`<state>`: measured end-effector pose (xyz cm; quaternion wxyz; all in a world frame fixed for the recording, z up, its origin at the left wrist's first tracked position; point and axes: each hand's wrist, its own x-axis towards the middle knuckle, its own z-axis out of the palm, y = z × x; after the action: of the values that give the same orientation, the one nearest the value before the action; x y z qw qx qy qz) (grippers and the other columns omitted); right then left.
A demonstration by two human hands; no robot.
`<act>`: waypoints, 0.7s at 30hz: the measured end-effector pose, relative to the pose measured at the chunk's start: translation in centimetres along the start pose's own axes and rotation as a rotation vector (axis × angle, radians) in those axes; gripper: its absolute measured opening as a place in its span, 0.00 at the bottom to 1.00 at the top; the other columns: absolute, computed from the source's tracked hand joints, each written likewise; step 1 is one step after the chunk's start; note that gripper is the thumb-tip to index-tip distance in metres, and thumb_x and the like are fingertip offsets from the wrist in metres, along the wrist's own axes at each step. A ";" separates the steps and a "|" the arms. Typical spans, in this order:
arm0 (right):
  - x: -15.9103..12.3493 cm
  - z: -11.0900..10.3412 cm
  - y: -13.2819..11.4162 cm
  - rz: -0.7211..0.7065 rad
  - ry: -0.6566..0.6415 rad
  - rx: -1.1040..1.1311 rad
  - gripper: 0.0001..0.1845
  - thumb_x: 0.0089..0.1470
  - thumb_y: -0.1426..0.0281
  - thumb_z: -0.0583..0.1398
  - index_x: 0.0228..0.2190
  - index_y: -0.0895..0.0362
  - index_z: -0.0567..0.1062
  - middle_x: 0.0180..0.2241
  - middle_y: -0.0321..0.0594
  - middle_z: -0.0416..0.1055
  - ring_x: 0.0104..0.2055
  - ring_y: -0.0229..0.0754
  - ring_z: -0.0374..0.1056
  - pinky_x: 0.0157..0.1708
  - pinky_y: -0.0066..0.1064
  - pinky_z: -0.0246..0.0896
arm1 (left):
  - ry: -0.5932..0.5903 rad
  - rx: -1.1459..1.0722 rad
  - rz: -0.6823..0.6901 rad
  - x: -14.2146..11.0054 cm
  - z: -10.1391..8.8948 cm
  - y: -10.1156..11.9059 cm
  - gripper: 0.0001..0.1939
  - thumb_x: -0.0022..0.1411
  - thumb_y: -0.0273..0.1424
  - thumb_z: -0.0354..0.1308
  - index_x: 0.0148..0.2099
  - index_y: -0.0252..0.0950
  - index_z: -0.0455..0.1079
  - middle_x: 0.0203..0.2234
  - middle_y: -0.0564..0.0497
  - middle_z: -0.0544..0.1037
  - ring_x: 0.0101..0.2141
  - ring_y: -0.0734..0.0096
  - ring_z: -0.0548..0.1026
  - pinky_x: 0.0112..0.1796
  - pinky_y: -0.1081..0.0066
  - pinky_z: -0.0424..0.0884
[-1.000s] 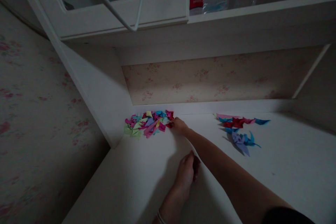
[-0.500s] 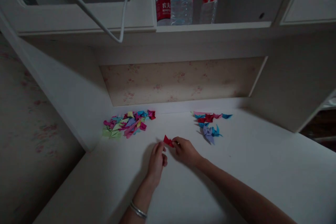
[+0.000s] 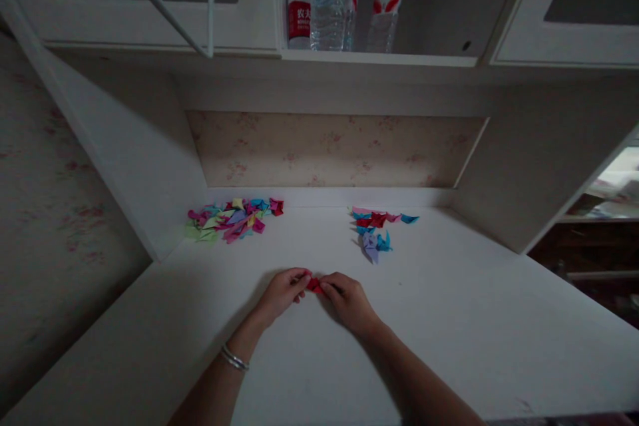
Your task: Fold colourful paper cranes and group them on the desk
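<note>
A small piece of folded red paper (image 3: 314, 285) is held just above the white desktop, between my two hands. My left hand (image 3: 283, 291) pinches its left end between thumb and fingers. Its right end is in the closed fingertips of my right hand (image 3: 348, 301). The fingers cover both ends, so only the middle of the red paper shows. Beyond my left hand lies a heap of colourful folded papers (image 3: 234, 219). Farther to the right is a smaller group with red and blue folded pieces (image 3: 377, 219) and a pale purple paper crane (image 3: 370, 246).
The white desktop (image 3: 449, 319) runs back to a low ledge under a flowered wall panel (image 3: 319, 150). Overhead, an open cupboard shelf (image 3: 379, 60) holds several plastic bottles (image 3: 329, 6). A white cable (image 3: 164, 16) hangs at upper left. Side panels (image 3: 554, 160) flank the desk.
My left hand has closed on the left end of the red paper, which it was only beside earlier. The camera view has shifted, so the heaps appear farther left.
</note>
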<state>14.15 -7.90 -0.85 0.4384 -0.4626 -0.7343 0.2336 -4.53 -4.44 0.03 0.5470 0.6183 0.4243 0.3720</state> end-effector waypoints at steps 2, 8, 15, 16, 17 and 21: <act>0.0 0.0 0.1 0.039 0.046 0.030 0.13 0.59 0.64 0.54 0.34 0.53 0.77 0.33 0.40 0.75 0.35 0.40 0.69 0.38 0.29 0.62 | 0.000 0.015 0.000 0.0 0.0 0.0 0.21 0.52 0.46 0.59 0.38 0.31 0.74 0.21 0.52 0.72 0.21 0.76 0.65 0.23 0.75 0.61; 0.3 0.3 0.9 0.194 0.114 0.155 0.11 0.55 0.62 0.56 0.34 0.54 0.75 0.30 0.39 0.74 0.30 0.39 0.68 0.32 0.28 0.62 | 0.037 0.038 -0.002 0.4 -0.1 -0.4 0.22 0.52 0.46 0.59 0.39 0.31 0.74 0.18 0.55 0.69 0.20 0.75 0.64 0.23 0.74 0.59; 0.1 0.6 1.5 0.271 0.057 0.274 0.14 0.54 0.60 0.57 0.37 0.56 0.74 0.26 0.36 0.72 0.27 0.37 0.66 0.27 0.27 0.59 | 0.136 0.040 0.017 0.5 -0.1 -0.5 0.25 0.51 0.50 0.58 0.39 0.31 0.74 0.16 0.56 0.66 0.18 0.76 0.62 0.21 0.75 0.55; 0.1 0.6 1.4 0.281 0.031 0.256 0.14 0.54 0.59 0.56 0.35 0.56 0.75 0.24 0.35 0.71 0.25 0.36 0.64 0.25 0.26 0.57 | 0.139 0.039 0.016 0.4 -0.1 -0.5 0.26 0.51 0.50 0.58 0.39 0.31 0.74 0.16 0.56 0.66 0.18 0.76 0.61 0.21 0.75 0.55; 0.1 0.5 1.3 0.288 0.009 0.237 0.15 0.55 0.59 0.56 0.33 0.56 0.76 0.23 0.34 0.70 0.24 0.36 0.63 0.24 0.26 0.55 | 0.142 0.039 0.014 0.4 -0.1 -0.5 0.26 0.51 0.50 0.58 0.39 0.31 0.74 0.15 0.57 0.66 0.18 0.76 0.61 0.21 0.75 0.54; 0.0 0.5 1.2 0.280 0.014 0.201 0.16 0.56 0.58 0.55 0.32 0.56 0.75 0.22 0.35 0.69 0.23 0.36 0.63 0.24 0.26 0.55 | 0.146 0.042 0.012 0.4 0.0 -0.6 0.26 0.51 0.50 0.58 0.39 0.31 0.74 0.15 0.57 0.65 0.18 0.77 0.61 0.21 0.75 0.54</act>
<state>14.33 -7.28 -1.98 0.4508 -0.5160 -0.6324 0.3614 -4.49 -4.00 -0.58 0.4992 0.6033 0.4673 0.4104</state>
